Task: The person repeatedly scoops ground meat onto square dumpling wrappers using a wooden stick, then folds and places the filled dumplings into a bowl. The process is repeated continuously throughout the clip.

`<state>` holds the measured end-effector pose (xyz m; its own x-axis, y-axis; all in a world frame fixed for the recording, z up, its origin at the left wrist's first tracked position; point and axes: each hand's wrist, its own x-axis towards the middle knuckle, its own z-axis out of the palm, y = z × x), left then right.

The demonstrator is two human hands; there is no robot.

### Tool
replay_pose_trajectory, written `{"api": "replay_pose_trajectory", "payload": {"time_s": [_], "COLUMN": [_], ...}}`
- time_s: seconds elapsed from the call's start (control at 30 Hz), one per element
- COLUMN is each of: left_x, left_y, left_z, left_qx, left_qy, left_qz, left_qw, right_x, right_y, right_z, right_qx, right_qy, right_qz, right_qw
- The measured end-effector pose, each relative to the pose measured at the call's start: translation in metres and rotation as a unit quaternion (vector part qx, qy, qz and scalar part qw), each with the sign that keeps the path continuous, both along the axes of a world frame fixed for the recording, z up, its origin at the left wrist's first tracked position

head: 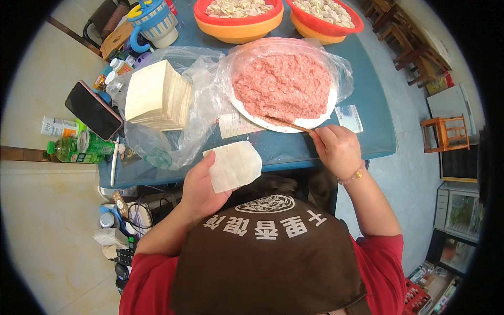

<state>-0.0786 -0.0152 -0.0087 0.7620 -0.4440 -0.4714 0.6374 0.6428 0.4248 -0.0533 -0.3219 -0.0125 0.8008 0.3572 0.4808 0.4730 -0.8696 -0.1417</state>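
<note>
On the palm of my left hand (204, 189) lies a square dumpling wrapper (236, 166), with the thumb over its left edge. My right hand (336, 147) grips a thin wooden stick (293, 125), whose far end touches the near edge of the minced meat (283, 84). The meat is heaped on a white plate (332, 106) partly wrapped in a clear plastic bag. A tall stack of wrappers (147, 92) rests on another clear bag to the left of the plate.
Filled dumplings lie in two red colanders (240, 19) (354, 23) at the table's far side. A phone (94, 110), bottles and a striped cup (157, 23) line the left side. Paper slips (236, 126) (349, 118) lie near the plate. The blue table's (370, 138) near edge runs before me.
</note>
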Motion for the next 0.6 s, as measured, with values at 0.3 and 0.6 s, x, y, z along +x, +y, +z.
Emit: {"api": "replay_pose_trajectory", "payload": {"time_s": [0.3, 0.6], "left_x": [0.025, 0.053], "left_y": [-0.029, -0.040], "left_z": [-0.001, 0.013], "left_qx": [-0.049, -0.088], "left_qy": [-0.023, -0.074], "left_qz": [0.031, 0.070], "left_qw": [0.998, 0.991], "right_x": [-0.015, -0.026], "right_y": [0.029, 0.044], "right_z": [0.016, 0.015], "right_qx": [0.282, 0.274], "right_qy": [0.214, 0.199], "right_qz": [0.009, 0.034], "right_qw": [0.935, 0.940]}}
